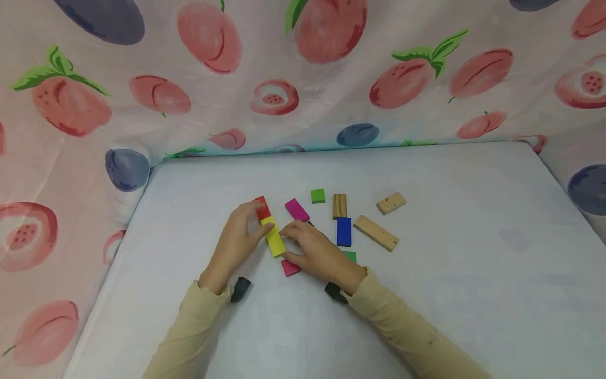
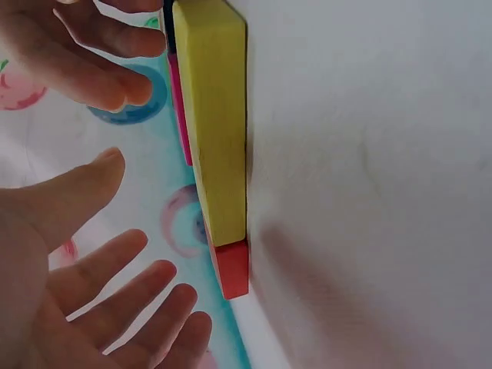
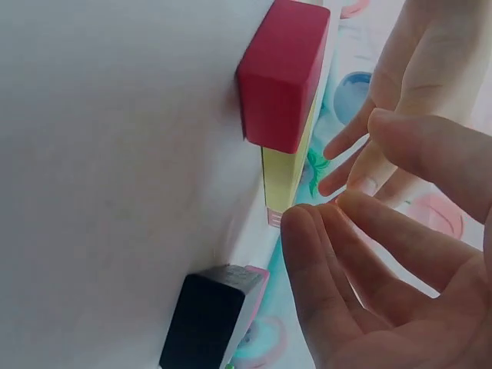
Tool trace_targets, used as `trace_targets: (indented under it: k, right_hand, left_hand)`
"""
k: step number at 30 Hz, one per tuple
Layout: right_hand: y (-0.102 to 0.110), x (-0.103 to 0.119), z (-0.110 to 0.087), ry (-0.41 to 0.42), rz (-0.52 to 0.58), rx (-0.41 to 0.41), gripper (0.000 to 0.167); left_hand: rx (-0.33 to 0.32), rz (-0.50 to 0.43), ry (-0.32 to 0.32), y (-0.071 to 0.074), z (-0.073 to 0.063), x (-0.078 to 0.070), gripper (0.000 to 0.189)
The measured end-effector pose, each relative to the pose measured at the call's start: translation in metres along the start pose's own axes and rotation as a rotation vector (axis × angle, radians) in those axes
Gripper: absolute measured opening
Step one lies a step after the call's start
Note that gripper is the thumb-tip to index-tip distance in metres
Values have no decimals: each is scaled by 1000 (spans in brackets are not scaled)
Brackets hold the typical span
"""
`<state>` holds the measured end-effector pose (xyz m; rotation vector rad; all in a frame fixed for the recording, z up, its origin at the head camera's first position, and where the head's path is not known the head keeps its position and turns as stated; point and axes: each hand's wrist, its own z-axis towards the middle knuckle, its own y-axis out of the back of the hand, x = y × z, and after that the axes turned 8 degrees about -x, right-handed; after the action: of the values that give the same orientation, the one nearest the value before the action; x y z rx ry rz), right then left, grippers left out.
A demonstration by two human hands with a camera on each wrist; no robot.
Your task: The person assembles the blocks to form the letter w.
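Note:
A yellow block (image 1: 276,243) lies flat on the white table, end to end with a red block (image 1: 263,212) at its far end. My left hand (image 1: 234,242) is over the left side of this pair, its fingers spread and loosely bent. Its thumb overlaps the yellow block in the head view, but the left wrist view shows nothing in its grasp. On the other side, my right hand (image 1: 317,252) hovers with relaxed fingers and holds nothing. A crimson block (image 3: 283,77) sits at the yellow block's near end. The black block (image 3: 204,321) is mostly hidden under my right hand in the head view.
Beyond my right hand lie a magenta block (image 1: 296,209), a light green block (image 1: 318,196), a striped wooden block (image 1: 339,206) and a blue block (image 1: 344,232). Two plain wooden blocks (image 1: 376,232) (image 1: 391,202) are farther right. A green block (image 1: 350,257) shows partly beside my right wrist.

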<state>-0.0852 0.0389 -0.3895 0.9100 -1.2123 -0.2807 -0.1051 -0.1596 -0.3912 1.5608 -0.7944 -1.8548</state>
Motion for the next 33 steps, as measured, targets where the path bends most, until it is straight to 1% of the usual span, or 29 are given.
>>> trace_targets:
  k: [3, 10, 17, 23, 33]
  right_hand:
    - [2, -1, -2, 13, 7, 3, 40]
    - [4, -3, -9, 7, 16, 38, 39]
    - [6, -4, -12, 23, -8, 101, 35]
    - [6, -5, -14, 44, -26, 114, 34]
    - [5, -8, -15, 85, -46, 125, 28]
  left_hand:
    - [20, 14, -11, 0, -4, -1, 56]
    - [54, 17, -32, 0, -12, -3, 56]
    - [70, 40, -35, -2, -17, -3, 59]
    - [91, 82, -41, -5, -20, 0, 61]
    - [115, 95, -72, -7, -19, 2, 62]
